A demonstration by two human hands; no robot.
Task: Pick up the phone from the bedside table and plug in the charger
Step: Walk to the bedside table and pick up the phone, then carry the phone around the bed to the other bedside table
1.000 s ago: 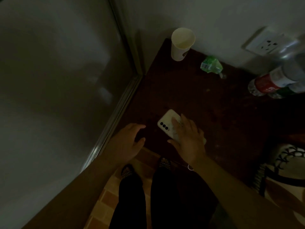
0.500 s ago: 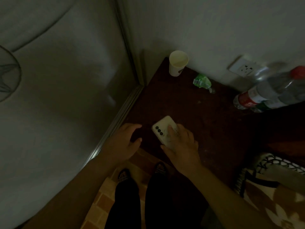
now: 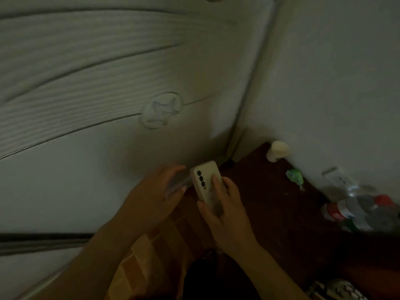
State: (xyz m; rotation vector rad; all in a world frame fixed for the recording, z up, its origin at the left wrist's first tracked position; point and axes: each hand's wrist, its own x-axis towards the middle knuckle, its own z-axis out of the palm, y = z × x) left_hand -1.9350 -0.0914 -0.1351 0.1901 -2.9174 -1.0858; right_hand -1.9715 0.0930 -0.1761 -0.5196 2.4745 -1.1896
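A cream-white phone [image 3: 205,180] with three dark camera lenses on its back is gripped in my right hand [image 3: 225,211], lifted off the dark red bedside table [image 3: 270,202] near its left edge. The phone's back faces up. My left hand [image 3: 158,193] hovers just left of the phone, fingers spread and holding nothing. A white wall socket [image 3: 337,179] sits on the wall at the right, behind the table. No charger cable can be made out in the dim light.
A paper cup [image 3: 278,150] stands in the table's far corner. A green crumpled wrapper [image 3: 294,176] lies near the wall. Plastic bottles [image 3: 363,211] lie at the right edge. A white patterned panel [image 3: 108,105] fills the left. My dark-trousered legs [image 3: 216,278] stand below over tiled floor.
My right hand has closed around the phone and raised it from the table. The view has swung upward and left, showing more of the white panel. My left hand stays beside the phone.
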